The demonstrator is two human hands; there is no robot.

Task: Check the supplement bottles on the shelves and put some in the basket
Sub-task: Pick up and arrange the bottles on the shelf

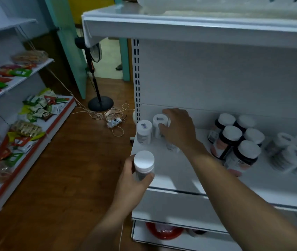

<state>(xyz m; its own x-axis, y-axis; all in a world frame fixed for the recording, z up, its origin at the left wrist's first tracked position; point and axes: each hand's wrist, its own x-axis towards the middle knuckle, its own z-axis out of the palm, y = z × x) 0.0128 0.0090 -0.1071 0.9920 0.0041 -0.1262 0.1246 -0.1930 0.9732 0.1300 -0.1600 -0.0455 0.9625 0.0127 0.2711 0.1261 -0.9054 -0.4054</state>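
Two hands work at a white shelf (pixel 171 171) of supplement bottles. To the right of the right hand's fingers, a cluster of dark bottles (pixel 234 140) with white caps stands on the shelf, and farther right a blurred group of white bottles (pixel 292 154). Below the shelf, under both arms, part of a red basket (pixel 164 232) shows. The right hand (pixel 178 129) reaches to the back left corner, its fingers (pixel 163 127) wrapped around a white bottle (pixel 159 124) standing there. Just left of those fingers another white bottle with a label (pixel 144 132) stands upright, apart from the hand. The left hand (pixel 133 180) is at the shelf's front edge, fingers clenched on a white-capped bottle (pixel 144 164) held upright, nearer the camera than the right fingers.
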